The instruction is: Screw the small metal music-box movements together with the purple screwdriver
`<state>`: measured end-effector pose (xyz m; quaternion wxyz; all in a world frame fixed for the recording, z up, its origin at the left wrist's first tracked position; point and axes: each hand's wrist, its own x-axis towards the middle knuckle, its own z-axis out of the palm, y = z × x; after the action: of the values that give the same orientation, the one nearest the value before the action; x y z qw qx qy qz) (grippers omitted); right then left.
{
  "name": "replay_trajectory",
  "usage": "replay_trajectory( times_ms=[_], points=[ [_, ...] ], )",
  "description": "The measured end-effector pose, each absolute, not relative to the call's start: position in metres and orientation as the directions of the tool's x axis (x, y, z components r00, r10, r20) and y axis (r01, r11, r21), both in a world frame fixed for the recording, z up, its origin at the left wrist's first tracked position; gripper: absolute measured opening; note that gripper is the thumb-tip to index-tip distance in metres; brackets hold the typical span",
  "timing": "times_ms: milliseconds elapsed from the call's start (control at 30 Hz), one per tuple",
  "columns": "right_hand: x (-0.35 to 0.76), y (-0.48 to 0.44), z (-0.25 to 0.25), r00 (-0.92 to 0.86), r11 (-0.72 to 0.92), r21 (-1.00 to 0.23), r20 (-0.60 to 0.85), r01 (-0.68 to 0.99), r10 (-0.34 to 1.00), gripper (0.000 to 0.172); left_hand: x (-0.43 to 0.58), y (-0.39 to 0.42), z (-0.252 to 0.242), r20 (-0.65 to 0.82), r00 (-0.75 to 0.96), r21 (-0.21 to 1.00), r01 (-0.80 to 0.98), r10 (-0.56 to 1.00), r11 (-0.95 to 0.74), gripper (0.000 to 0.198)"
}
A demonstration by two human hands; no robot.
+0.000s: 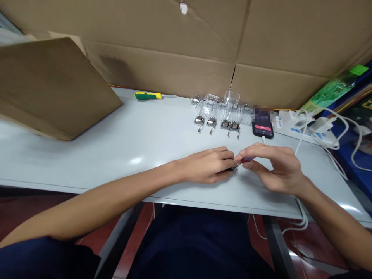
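My left hand (210, 164) rests on the pale grey table (116, 147), fingers closed over a small dark part that is mostly hidden. My right hand (273, 166) meets it from the right, thumb and fingers pinched on a small screwdriver with a reddish handle (247, 159), its tip at the part. Behind the hands stand several small metal mechanisms with cranks (216, 124) and several clear plastic boxes (229, 102).
A phone (262, 127) with a lit screen lies to the right of the mechanisms, plugged into a white cable. A white power strip and chargers (302, 126) sit at the far right. A green-and-yellow screwdriver (151, 95) lies at the back. Cardboard (52, 85) leans at the left.
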<state>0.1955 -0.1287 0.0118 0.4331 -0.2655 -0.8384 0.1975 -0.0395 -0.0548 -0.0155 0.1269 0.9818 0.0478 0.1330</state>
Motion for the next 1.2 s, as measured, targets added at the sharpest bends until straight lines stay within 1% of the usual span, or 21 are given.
replay_trajectory(
  times_ms=[200, 400, 600, 733, 933, 1067, 1200],
  points=[
    [0.199, -0.129, 0.019, -0.494, 0.751, -0.564, 0.571, 0.343, 0.655, 0.062, -0.040, -0.055, -0.013, 0.248, 0.960, 0.277, 0.062, 0.133, -0.959, 0.024],
    [0.205, -0.119, 0.015, -0.335, 0.690, -0.648, 0.604, 0.322, 0.723, 0.055, -0.040, -0.055, -0.010, 0.206, 0.964, 0.356, 0.086, 0.168, -0.930, 0.023],
    [0.205, -0.119, 0.007, -0.388, 0.700, -0.643, 0.586, 0.311, 0.711, 0.055, -0.041, -0.055, -0.011, 0.217, 0.955, 0.385, 0.104, 0.199, -0.917, 0.021],
    [0.204, -0.120, 0.009, -0.411, 0.703, -0.657, 0.582, 0.272, 0.702, 0.053, -0.041, -0.054, -0.011, 0.208, 0.958, 0.384, 0.107, 0.199, -0.917, 0.021],
    [0.205, -0.122, 0.016, -0.488, 0.622, -0.754, 0.470, 0.211, 0.735, 0.042, -0.041, -0.053, -0.011, 0.202, 0.961, 0.375, 0.103, 0.190, -0.921, 0.022],
    [0.207, -0.122, 0.017, -0.489, 0.594, -0.783, 0.451, 0.184, 0.747, 0.041, -0.041, -0.053, -0.011, 0.208, 0.959, 0.370, 0.103, 0.191, -0.923, 0.022],
    [0.209, -0.121, 0.019, -0.534, 0.590, -0.795, 0.439, 0.144, 0.723, 0.040, -0.042, -0.054, -0.010, 0.220, 0.955, 0.379, 0.102, 0.197, -0.920, 0.023]
  ],
)
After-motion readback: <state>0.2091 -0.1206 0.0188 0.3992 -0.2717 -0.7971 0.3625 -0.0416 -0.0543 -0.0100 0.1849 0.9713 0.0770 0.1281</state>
